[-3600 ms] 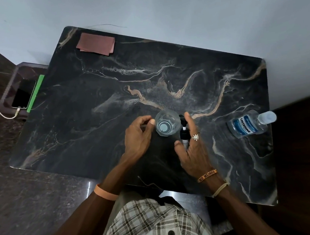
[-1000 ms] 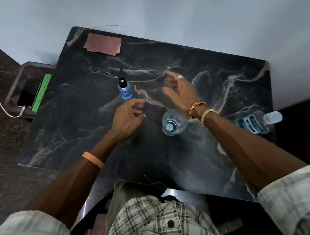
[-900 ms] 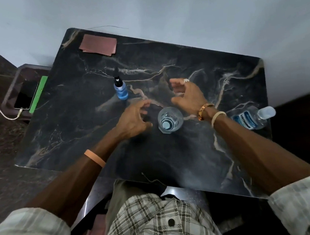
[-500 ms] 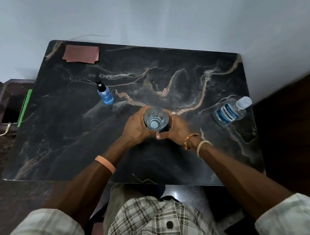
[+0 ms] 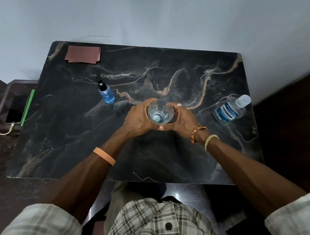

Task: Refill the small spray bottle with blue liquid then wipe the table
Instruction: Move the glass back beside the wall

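The clear drinking glass (image 5: pixel 160 111) is cupped upright by both hands — left hand (image 5: pixel 139 119) and right hand (image 5: pixel 183 119) curled around its sides above the marble desk (image 5: pixel 67 137). The small spray bottle (image 5: pixel 106 92), filled blue, is seen standing at far left, well apart — the Listerine bottle (image 5: pixel 230 110) is laid at the right edge.
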`<state>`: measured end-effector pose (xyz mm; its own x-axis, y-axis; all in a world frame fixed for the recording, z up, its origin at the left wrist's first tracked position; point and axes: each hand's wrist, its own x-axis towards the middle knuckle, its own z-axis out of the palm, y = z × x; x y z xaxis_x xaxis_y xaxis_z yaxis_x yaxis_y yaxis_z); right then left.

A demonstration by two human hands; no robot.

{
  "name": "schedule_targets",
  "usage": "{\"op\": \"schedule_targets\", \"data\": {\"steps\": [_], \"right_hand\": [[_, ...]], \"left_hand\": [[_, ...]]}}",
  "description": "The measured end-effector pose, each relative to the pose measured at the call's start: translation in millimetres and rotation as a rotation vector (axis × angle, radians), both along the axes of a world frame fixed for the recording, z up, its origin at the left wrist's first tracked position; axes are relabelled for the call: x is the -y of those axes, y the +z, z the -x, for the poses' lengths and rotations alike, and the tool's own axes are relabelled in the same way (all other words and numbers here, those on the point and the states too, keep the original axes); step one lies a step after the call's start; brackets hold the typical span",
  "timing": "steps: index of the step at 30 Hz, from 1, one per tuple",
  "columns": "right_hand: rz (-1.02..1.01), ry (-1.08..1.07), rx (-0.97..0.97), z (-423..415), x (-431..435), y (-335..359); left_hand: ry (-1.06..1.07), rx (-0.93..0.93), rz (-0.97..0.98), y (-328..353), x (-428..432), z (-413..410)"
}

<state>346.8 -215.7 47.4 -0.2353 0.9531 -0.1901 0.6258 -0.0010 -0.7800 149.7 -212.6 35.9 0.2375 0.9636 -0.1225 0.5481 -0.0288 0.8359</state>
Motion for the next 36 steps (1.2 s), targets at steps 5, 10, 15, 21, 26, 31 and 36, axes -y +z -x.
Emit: {"op": "schedule_targets", "data": {"steps": [5,10,15,21,26,31,36], "right_hand": [[0.017,0.008,-0.047,1,-1,3],[0.029,-0.049,-0.079,2,-6,1],[0.084,-0.038,-0.029,1,-9,-2],[0.056,-0.064,-0.010,5,-17,1],[0.019,-0.068,-0.022,7,-23,5],[0.041,-0.109,-0.057,12,-32,3],[0.039,-0.175,-0.099,19,-43,1]], "left_hand": [[-0.002,0.015,-0.031,1,-1,-1],[0.031,0.043,-0.069,5,-4,-7],[-0.057,0.042,0.049,6,-19,3],[-0.012,0.068,0.037,4,-26,2],[-0.044,0.063,0.041,6,-37,5],[-0.063,0.048,0.002,9,-49,3],[-0.084,-0.043,-0.031,7,-71,6]]}}
